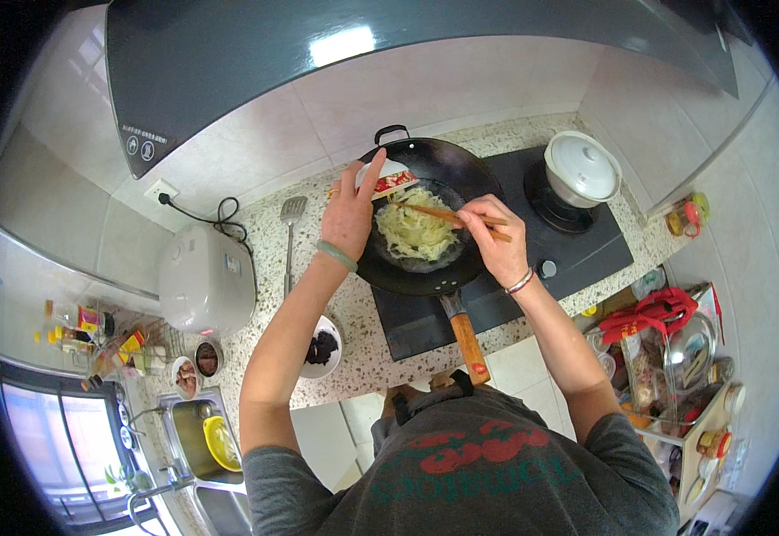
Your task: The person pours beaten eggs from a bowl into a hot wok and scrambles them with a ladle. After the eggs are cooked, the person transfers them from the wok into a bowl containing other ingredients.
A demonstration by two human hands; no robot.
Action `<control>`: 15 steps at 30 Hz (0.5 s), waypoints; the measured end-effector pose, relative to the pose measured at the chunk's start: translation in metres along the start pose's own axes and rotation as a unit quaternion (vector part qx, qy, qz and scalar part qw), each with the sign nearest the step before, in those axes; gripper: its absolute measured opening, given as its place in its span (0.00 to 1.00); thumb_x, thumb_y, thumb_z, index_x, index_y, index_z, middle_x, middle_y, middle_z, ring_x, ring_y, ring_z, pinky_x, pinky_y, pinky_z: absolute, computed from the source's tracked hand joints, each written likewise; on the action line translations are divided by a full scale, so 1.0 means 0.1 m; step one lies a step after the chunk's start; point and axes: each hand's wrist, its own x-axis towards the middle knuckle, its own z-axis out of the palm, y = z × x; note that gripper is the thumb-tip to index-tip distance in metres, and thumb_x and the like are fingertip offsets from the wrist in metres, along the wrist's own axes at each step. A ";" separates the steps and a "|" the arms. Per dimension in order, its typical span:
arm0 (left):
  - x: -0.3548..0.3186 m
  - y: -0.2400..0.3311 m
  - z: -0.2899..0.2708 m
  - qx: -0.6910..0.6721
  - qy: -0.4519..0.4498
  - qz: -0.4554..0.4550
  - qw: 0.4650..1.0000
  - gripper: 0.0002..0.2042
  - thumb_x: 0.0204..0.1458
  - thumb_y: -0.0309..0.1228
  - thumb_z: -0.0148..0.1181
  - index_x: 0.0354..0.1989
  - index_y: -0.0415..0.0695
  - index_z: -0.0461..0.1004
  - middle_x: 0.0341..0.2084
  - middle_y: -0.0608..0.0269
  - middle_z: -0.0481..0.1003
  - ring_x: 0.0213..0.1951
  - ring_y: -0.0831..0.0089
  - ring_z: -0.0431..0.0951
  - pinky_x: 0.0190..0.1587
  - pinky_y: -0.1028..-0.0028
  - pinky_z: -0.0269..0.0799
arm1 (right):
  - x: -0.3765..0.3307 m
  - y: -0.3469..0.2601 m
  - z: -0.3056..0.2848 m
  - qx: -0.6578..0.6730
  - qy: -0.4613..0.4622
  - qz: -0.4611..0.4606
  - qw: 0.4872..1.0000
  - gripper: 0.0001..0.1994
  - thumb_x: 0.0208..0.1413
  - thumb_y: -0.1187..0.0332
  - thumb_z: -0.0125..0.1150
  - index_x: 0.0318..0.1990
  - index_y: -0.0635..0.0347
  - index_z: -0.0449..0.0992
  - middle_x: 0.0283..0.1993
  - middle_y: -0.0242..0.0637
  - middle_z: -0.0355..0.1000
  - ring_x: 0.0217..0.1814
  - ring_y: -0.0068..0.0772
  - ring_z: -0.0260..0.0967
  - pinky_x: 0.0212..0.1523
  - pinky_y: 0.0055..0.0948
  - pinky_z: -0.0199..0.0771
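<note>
A black wok (461, 174) sits on the cooktop, its wooden handle (469, 348) toward me. Pale yellow food (420, 230), which looks like egg setting in liquid, lies in its middle. My left hand (350, 207) grips a white bowl with a red pattern (395, 181), tilted over the wok's left side; its inside is hidden. In my right hand (495, 241) is a pair of wooden chopsticks (440, 213), their tips between the bowl's rim and the food.
To the right, a lidded white pot (583, 170) stands on the cooktop (577, 259). Left of the wok are a metal spatula (292, 214), a bowl of dark food (321, 347) and a white rice cooker (206, 279). The range hood (443, 22) overhangs the back; a sink (184, 429) is lower left.
</note>
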 end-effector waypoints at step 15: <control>-0.07 0.07 0.00 -0.032 -0.001 -0.025 0.999 0.42 0.43 0.13 0.51 0.68 0.60 0.50 0.54 0.53 0.63 0.48 0.49 0.70 0.47 0.62 0.73 | 0.07 -0.06 0.15 0.126 0.052 0.076 0.988 0.08 0.59 0.73 0.56 0.34 0.72 0.76 0.32 0.40 0.73 0.31 0.28 0.76 0.30 0.23 0.77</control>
